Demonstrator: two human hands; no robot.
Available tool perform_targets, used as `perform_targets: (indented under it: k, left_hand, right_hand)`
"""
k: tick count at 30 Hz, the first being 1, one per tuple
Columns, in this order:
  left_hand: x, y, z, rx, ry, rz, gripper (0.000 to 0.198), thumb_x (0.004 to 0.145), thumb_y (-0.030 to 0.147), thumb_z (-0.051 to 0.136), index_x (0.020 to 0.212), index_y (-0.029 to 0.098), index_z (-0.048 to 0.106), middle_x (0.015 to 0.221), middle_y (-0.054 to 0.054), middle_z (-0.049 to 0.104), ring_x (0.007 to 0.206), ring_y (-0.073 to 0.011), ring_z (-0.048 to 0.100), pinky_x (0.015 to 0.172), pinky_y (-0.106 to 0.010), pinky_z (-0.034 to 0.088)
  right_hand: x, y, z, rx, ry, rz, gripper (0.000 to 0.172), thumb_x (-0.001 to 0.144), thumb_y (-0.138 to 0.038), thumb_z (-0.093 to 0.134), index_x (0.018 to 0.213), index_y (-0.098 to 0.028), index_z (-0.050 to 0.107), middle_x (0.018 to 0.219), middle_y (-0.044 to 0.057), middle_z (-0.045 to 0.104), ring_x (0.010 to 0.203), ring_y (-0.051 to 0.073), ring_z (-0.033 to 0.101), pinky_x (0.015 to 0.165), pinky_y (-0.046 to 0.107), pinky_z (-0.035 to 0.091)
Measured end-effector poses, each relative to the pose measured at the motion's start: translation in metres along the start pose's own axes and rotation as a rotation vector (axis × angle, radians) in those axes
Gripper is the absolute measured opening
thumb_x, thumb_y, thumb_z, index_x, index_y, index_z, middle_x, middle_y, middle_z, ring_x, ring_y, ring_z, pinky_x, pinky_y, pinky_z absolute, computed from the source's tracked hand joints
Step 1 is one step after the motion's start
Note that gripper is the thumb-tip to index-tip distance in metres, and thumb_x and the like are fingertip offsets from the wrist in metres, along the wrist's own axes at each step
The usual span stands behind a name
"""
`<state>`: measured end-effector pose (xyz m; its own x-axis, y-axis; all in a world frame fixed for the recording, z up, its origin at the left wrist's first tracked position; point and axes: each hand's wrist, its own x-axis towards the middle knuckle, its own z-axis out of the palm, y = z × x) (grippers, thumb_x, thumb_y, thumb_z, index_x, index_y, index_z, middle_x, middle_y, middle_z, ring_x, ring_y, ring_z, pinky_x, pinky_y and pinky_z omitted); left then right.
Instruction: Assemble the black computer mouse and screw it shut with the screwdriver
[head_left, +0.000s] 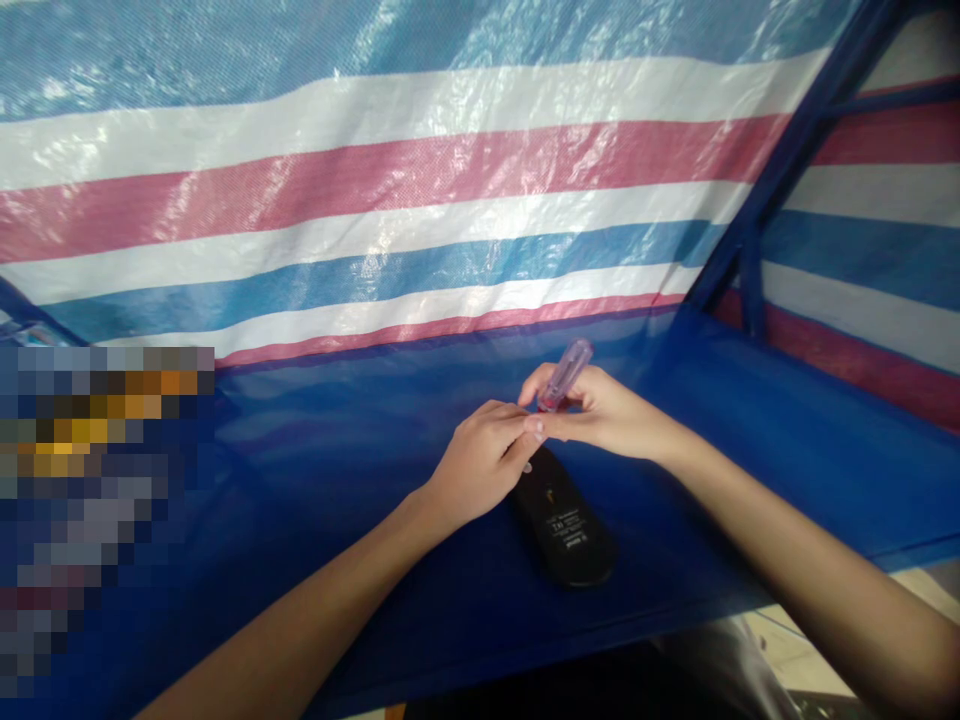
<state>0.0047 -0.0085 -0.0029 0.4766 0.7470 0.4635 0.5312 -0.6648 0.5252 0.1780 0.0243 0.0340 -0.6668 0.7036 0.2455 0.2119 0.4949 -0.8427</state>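
Note:
A black computer mouse [568,535], by its shape, lies underside up on the blue surface, with small white print near its closer end. My left hand [484,460] is closed over its far end, the thumb and fingers bent down around it. In my right hand [600,415] is a screwdriver [566,375] with a see-through purple handle, pinched between thumb and fingers and tilted up to the right. Its shaft and tip are hidden behind the hands. The two hands touch at the fingertips above the mouse.
The blue covered table [337,480] extends under both arms. Behind it hangs a striped red, white and blue plastic sheet [412,180]. A dark blue frame post [780,170] slants at the right. Blurred-out items [90,420] are at the left edge.

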Motion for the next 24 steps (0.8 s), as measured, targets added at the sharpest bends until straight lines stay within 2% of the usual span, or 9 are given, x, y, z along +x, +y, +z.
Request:
perform_targets:
  k: [7, 16, 20, 24]
  left_hand:
    - [-0.0008, 0.0005, -0.0006, -0.016, -0.022, 0.008, 0.036, 0.096, 0.029, 0.035, 0.088, 0.018, 0.068, 0.076, -0.001, 0.068, 0.083, -0.0143, 0.058, 0.084, -0.027, 0.042]
    - [-0.0012, -0.0009, 0.0032, 0.046, 0.005, -0.032, 0.027, 0.092, 0.031, 0.045, 0.080, 0.017, 0.065, 0.080, -0.002, 0.066, 0.081, -0.0156, 0.059, 0.076, -0.028, 0.045]
    - [-0.0008, 0.0009, 0.0015, 0.030, -0.007, -0.035, 0.034, 0.093, 0.031, 0.044, 0.067, 0.018, 0.063, 0.071, -0.001, 0.065, 0.078, -0.0154, 0.059, 0.075, -0.028, 0.046]
    - [-0.0011, 0.0010, 0.0023, 0.013, -0.025, -0.024, 0.036, 0.095, 0.028, 0.038, 0.074, 0.018, 0.065, 0.075, -0.002, 0.067, 0.078, -0.0153, 0.059, 0.078, -0.029, 0.046]
  right_hand:
    - [-0.0026, 0.0026, -0.0022, 0.192, -0.080, 0.043, 0.021, 0.083, -0.032, 0.060, 0.096, -0.016, 0.058, 0.073, -0.001, 0.056, 0.059, 0.008, 0.047, 0.052, 0.021, 0.038]
    - [-0.0017, 0.0042, 0.0000, -0.033, 0.079, 0.022, 0.025, 0.077, -0.037, 0.066, 0.076, -0.016, 0.053, 0.058, -0.006, 0.044, 0.052, 0.007, 0.038, 0.048, 0.021, 0.030]
    - [-0.0018, 0.0084, 0.0029, -0.023, 0.083, 0.002, 0.027, 0.075, -0.035, 0.069, 0.074, -0.017, 0.050, 0.062, -0.005, 0.045, 0.054, 0.007, 0.039, 0.050, 0.021, 0.031]
    - [-0.0005, 0.0069, 0.0049, 0.033, 0.036, 0.026, 0.022, 0.077, -0.034, 0.067, 0.078, -0.016, 0.054, 0.062, -0.005, 0.047, 0.054, 0.007, 0.042, 0.050, 0.021, 0.033]
